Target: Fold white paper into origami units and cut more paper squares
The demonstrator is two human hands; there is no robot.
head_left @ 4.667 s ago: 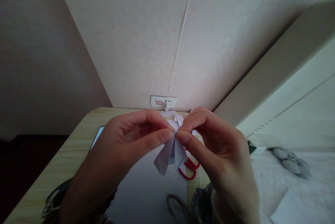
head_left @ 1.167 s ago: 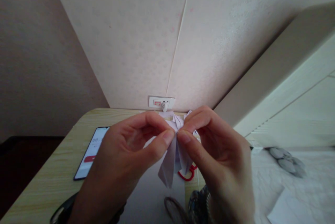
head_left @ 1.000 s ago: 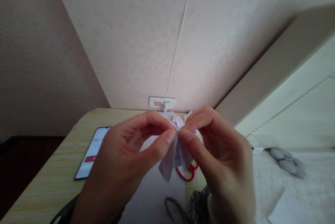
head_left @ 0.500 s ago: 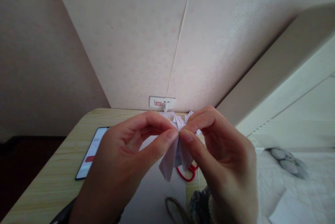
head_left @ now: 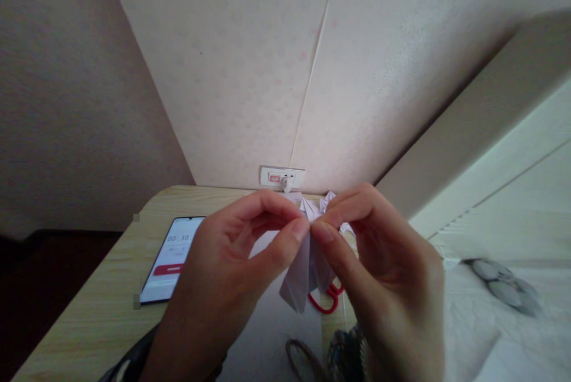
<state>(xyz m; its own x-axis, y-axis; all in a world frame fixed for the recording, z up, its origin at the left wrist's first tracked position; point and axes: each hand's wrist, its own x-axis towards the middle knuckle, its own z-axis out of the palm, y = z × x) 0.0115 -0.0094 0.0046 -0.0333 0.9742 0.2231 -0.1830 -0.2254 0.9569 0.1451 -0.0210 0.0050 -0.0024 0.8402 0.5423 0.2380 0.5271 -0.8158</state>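
Observation:
Between both hands hangs a piece of folded white paper point(head_left: 296, 284), its flaps pointing down. My left hand point(head_left: 250, 251) pinches its top edge between thumb and index finger. My right hand point(head_left: 370, 251) grips the same edge from the other side, thumb tip almost touching the left thumb. Fingertips cover the pinched fold. Behind the fingers, more folded white paper pieces point(head_left: 329, 199) lie at the back of the table. Below the held paper, a flat white sheet point(head_left: 272, 334) rests on the tabletop, partly hidden by my left hand.
A phone point(head_left: 167, 263) with a timer on its screen lies on the wooden table point(head_left: 93, 293), left of my left hand. Red-handled scissors point(head_left: 328, 306) sit behind the held paper. A wall socket point(head_left: 282, 178) with a plug is at the back. A dark cord loop point(head_left: 303, 358) lies in front.
The whole view has shifted slightly, so the scene sits a little farther right. Both hands keep their pinch on the folded paper with little visible movement.

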